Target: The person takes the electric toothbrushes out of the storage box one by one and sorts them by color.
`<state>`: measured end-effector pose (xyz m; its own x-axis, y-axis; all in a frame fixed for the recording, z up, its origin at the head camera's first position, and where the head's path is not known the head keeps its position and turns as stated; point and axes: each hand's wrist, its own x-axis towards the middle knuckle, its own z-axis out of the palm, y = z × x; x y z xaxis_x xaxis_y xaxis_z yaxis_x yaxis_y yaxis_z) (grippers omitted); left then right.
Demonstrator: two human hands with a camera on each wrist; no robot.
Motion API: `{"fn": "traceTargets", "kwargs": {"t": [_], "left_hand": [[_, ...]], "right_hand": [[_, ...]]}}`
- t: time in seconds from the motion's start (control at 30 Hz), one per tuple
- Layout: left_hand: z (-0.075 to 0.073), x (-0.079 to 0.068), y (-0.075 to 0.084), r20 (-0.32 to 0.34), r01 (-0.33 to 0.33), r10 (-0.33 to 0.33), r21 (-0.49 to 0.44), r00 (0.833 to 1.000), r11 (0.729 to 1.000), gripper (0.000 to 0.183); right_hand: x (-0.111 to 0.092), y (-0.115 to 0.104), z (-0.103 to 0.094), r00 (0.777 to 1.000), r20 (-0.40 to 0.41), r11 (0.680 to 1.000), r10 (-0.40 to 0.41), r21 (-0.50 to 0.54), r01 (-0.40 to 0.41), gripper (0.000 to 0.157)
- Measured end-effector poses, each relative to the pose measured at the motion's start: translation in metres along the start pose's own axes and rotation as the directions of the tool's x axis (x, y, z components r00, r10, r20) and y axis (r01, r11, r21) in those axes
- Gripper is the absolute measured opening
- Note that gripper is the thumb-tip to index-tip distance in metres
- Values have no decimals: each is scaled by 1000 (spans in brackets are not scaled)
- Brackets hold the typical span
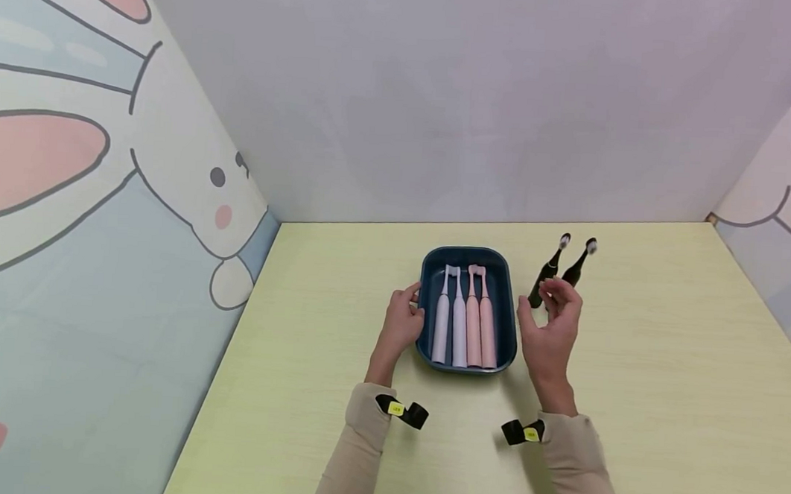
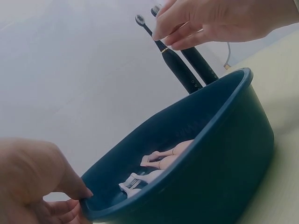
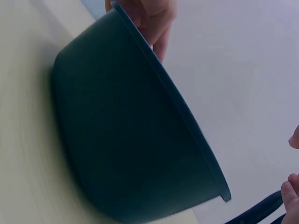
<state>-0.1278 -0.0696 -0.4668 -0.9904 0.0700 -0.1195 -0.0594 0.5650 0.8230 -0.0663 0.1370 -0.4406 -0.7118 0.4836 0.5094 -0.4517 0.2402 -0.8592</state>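
Observation:
A dark blue plastic basin sits on the table with two white electric toothbrushes and two pink electric toothbrushes side by side inside. My left hand pinches the basin's left rim; the left wrist view has the thumb over the rim and the fingers outside. To the right of the basin, my right hand is raised with thumb and fingers apart, holding nothing. Its fingertips overlap two black electric toothbrushes in the head view. These stand upright past the basin's rim, heads up, partly hidden by the hand.
The pale yellow tabletop meets a plain grey-white wall at the back. Side walls with rabbit drawings stand left and right. Black straps with yellow tags are on both wrists.

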Motion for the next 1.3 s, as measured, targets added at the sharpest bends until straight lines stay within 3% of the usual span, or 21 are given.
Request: {"fn": "traceTargets", "kwargs": {"t": [0.3, 0.63, 0.97, 1.3], "left_hand": [[1, 0, 1, 3, 0, 0, -9, 1000, 1000, 50], [2, -1, 3, 2, 2, -2, -16, 1000, 1000, 50], [2, -1, 2, 2, -11, 11, -11, 1000, 1000, 50], [2, -1, 2, 1, -11, 11, 0, 1000, 1000, 50]], "right_hand": [[-8, -7, 14, 995, 99, 998, 16, -55, -10, 52], [-11, -10, 24, 982, 161, 990, 95, -122, -76, 56], [-17, 21, 34, 965, 201, 981, 171, -128, -147, 58], [-21, 23, 41, 939, 254, 967, 233, -162, -196, 59]]}}
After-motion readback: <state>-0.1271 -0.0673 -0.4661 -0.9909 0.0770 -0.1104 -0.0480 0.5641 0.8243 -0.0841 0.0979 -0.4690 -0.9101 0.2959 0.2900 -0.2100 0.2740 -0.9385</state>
